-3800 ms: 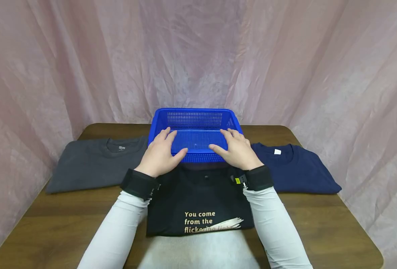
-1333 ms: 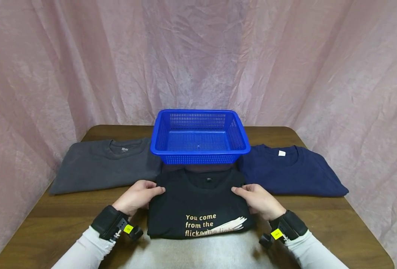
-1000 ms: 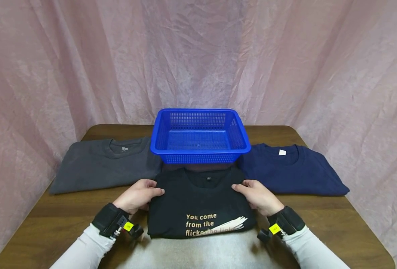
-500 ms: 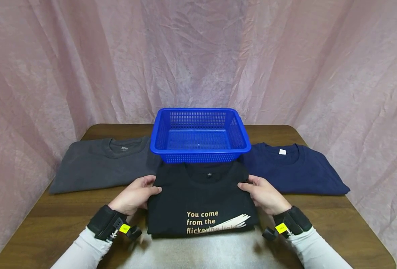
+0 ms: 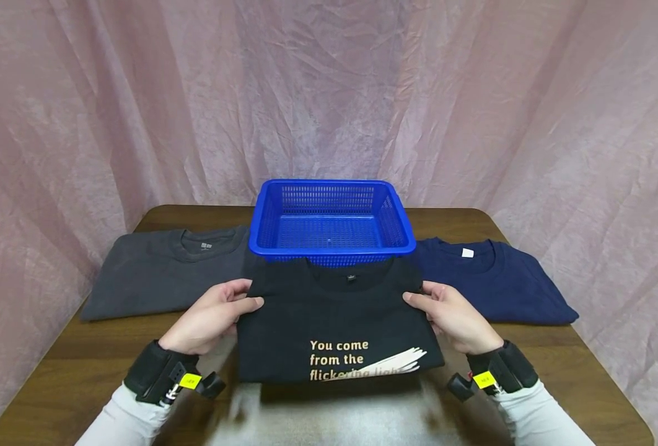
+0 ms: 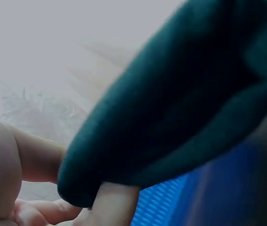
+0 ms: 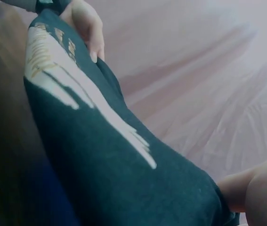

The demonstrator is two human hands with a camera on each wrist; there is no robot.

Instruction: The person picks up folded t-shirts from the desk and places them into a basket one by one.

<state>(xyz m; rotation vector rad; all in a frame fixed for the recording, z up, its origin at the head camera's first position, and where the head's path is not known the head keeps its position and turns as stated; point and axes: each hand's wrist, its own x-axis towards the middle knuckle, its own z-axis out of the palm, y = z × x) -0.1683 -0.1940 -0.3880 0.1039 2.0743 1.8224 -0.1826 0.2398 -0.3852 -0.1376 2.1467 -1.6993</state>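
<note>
Head: black shirt crosswise, collar forward

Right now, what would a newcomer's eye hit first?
The bright blue basket, far and central on the table. Then the black shirt in front of it, held between left grip and right grip, with tan lettering and a white brushstroke near its lower edge. A grey shirt lies to the left, a navy shirt to the right.
</note>
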